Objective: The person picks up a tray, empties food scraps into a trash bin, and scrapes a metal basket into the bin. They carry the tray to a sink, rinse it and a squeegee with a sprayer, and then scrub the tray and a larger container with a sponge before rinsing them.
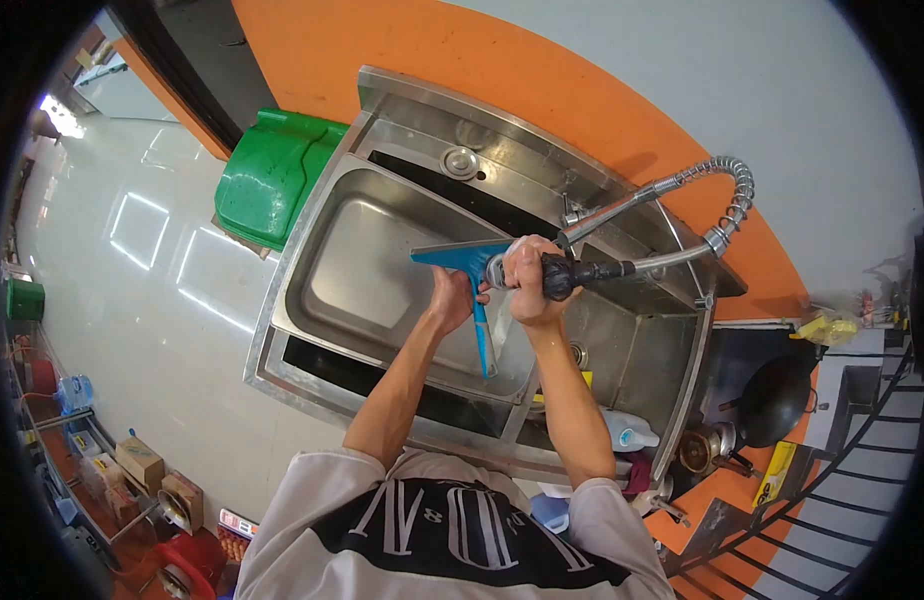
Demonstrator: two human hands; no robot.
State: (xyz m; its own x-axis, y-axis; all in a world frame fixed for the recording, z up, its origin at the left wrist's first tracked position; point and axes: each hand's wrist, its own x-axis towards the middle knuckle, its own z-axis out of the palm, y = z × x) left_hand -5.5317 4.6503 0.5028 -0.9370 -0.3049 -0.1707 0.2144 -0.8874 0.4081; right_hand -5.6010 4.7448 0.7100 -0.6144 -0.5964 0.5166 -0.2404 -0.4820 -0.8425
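A blue squeegee (469, 258) with a long flat head and a tapering handle is over the steel sink, close to the divider between the basins. My left hand (451, 298) is closed on it, just under its head. My right hand (528, 283) is wrapped round the spray head of the coiled faucet (732, 190), near the black wrapped part of its neck. The spray head's face is close to the squeegee. A steel basin (367, 265) lies below and left of my hands.
A second sink basin (647, 350) on the right holds a white bottle (630, 430). A green bin (272, 180) stands left of the sink. A black wok (774, 400) and a metal rack (842, 480) are at the right. Shelved goods line the lower left.
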